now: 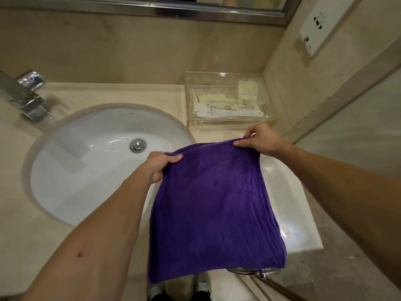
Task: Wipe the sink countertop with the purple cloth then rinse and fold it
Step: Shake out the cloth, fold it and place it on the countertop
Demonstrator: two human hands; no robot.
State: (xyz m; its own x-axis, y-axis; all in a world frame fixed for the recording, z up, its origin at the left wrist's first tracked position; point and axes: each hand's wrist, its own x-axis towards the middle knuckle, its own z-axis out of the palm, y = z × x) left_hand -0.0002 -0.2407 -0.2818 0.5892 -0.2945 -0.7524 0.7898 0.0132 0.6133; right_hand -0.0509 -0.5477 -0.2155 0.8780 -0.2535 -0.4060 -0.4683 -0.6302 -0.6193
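Note:
The purple cloth (214, 205) hangs spread out in front of me, above the right side of the beige countertop (121, 94) and the sink's right rim. My left hand (159, 165) pinches its upper left corner. Its upper right corner is gripped by my right hand (259, 139). The lower edge of the cloth drops past the counter's front edge. The white oval sink (86, 170) lies to the left, with a metal drain plug (137, 145) in its middle.
A chrome faucet (26, 101) stands at the left rear. A clear plastic tray (230, 101) with packaged toiletries sits at the back right corner. A glass door (355, 118) and a wall outlet panel (319, 25) are on the right. A mirror edge (152, 9) runs along the top.

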